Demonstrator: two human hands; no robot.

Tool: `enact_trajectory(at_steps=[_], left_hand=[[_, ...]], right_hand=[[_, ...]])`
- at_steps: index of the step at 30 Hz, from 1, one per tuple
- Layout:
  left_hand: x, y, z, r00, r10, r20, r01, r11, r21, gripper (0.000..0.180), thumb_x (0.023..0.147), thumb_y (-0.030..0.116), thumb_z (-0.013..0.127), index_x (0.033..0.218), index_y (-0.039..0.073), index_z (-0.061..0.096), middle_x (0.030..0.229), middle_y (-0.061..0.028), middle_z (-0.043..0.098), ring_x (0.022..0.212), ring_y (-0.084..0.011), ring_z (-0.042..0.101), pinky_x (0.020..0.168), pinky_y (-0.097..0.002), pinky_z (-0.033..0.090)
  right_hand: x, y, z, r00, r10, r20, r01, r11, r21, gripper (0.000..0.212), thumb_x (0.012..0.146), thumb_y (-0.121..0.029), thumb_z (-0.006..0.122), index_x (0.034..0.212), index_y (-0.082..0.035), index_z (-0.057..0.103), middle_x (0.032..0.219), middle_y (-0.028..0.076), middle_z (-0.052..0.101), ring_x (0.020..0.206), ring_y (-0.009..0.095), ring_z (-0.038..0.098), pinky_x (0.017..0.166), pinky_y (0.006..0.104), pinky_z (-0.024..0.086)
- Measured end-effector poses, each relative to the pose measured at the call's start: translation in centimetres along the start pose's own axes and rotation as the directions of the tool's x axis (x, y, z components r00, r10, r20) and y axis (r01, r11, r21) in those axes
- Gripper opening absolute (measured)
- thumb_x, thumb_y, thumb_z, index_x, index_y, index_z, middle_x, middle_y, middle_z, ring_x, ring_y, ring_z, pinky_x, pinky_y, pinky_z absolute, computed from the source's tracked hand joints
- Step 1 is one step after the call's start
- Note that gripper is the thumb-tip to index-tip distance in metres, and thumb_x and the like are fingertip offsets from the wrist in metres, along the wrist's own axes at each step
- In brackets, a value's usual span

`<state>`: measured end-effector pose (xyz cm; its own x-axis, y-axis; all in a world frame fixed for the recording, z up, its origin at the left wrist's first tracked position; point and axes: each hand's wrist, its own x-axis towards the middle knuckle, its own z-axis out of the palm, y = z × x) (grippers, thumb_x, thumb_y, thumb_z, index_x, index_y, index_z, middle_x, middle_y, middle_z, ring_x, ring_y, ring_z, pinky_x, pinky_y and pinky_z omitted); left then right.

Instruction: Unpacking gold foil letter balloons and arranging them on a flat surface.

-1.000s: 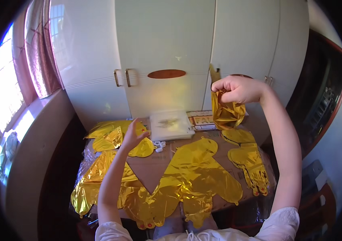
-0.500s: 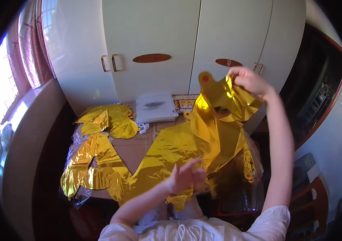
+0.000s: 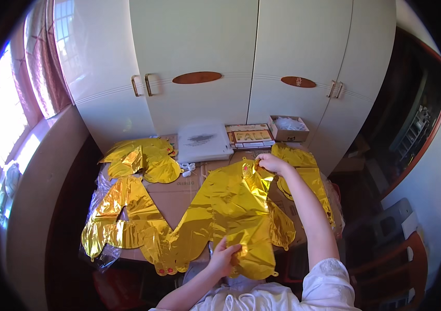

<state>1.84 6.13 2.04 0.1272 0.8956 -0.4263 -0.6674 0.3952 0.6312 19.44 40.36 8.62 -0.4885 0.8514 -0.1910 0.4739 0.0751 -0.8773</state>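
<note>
A flat, uninflated gold foil balloon [image 3: 246,217] lies stretched before me, its lower end reaching past the table's near edge. My right hand [image 3: 274,164] is closed on its upper corner, next to a small red mark. Lower down, my left hand [image 3: 223,259] pinches the near part of the same balloon, thumb on top. To the left spreads a wrinkled gold foil piece [image 3: 122,223] with a small hole; where it meets the held balloon I cannot tell. More gold foil [image 3: 148,160] is heaped at the back left, and another gold piece [image 3: 314,181] lies beyond my right forearm.
Brown cardboard [image 3: 174,202] covers the table. Along the back stand a white flat case [image 3: 203,145], a printed box [image 3: 250,136] and an open carton [image 3: 289,127] of whitish contents. Small white rolls [image 3: 187,169] lie near the case. A wooden chair [image 3: 402,264] is at right.
My right hand has come down and nearer with the raised foil, laying it over the table. My left hand, open before, now grips the near part. The back-right carton and foil have come into view.
</note>
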Motion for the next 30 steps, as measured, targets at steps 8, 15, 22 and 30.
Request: enact_trajectory(at_steps=[8, 15, 22, 30], left_hand=[[-2.4, 1.8, -2.6, 0.994, 0.105, -0.039, -0.098, 0.983, 0.155, 0.03, 0.088, -0.004, 0.058, 0.116, 0.002, 0.049, 0.102, -0.0068, 0.063, 0.086, -0.0129, 0.062, 0.073, -0.0249, 0.052], [-2.7, 1.4, -3.5, 0.931, 0.365, 0.013, -0.325, 0.813, 0.483, 0.061, 0.087, -0.003, 0.059, 0.139, -0.004, 0.027, 0.115, -0.0132, 0.06, 0.097, -0.015, 0.062, 0.08, -0.025, 0.051], [-2.1, 2.0, -2.5, 0.943, 0.327, 0.062, -0.306, 0.778, 0.549, 0.08, 0.087, -0.003, 0.059, 0.147, -0.002, 0.007, 0.112, -0.0149, 0.062, 0.092, -0.0148, 0.063, 0.077, -0.0247, 0.051], [-0.5, 2.2, -2.8, 0.943, 0.327, 0.063, -0.3, 0.751, 0.588, 0.078, 0.087, -0.003, 0.058, 0.148, 0.002, 0.01, 0.105, -0.0147, 0.064, 0.09, -0.0138, 0.063, 0.073, -0.0239, 0.05]], right_hand=[[2.7, -0.3, 0.7, 0.976, -0.21, -0.063, 0.147, 0.839, -0.524, 0.035, 0.081, -0.009, 0.054, 0.115, -0.012, 0.061, 0.117, 0.014, 0.063, 0.112, 0.029, 0.059, 0.094, 0.0372, 0.046], [2.8, -1.6, 4.2, 0.981, -0.089, -0.175, -0.048, 0.754, -0.656, 0.033, 0.089, -0.019, 0.054, 0.122, -0.021, 0.056, 0.122, 0.008, 0.061, 0.113, 0.029, 0.057, 0.089, 0.0443, 0.047], [4.8, 2.1, 2.6, 0.976, -0.132, -0.17, -0.02, 0.731, -0.682, 0.03, 0.09, -0.021, 0.052, 0.119, -0.024, 0.058, 0.119, 0.009, 0.063, 0.11, 0.029, 0.059, 0.087, 0.0441, 0.048], [5.4, 2.6, 2.3, 0.96, -0.177, -0.215, -0.047, 0.658, -0.751, 0.028, 0.09, -0.019, 0.05, 0.115, -0.024, 0.061, 0.114, 0.011, 0.064, 0.106, 0.03, 0.061, 0.086, 0.0429, 0.049]])
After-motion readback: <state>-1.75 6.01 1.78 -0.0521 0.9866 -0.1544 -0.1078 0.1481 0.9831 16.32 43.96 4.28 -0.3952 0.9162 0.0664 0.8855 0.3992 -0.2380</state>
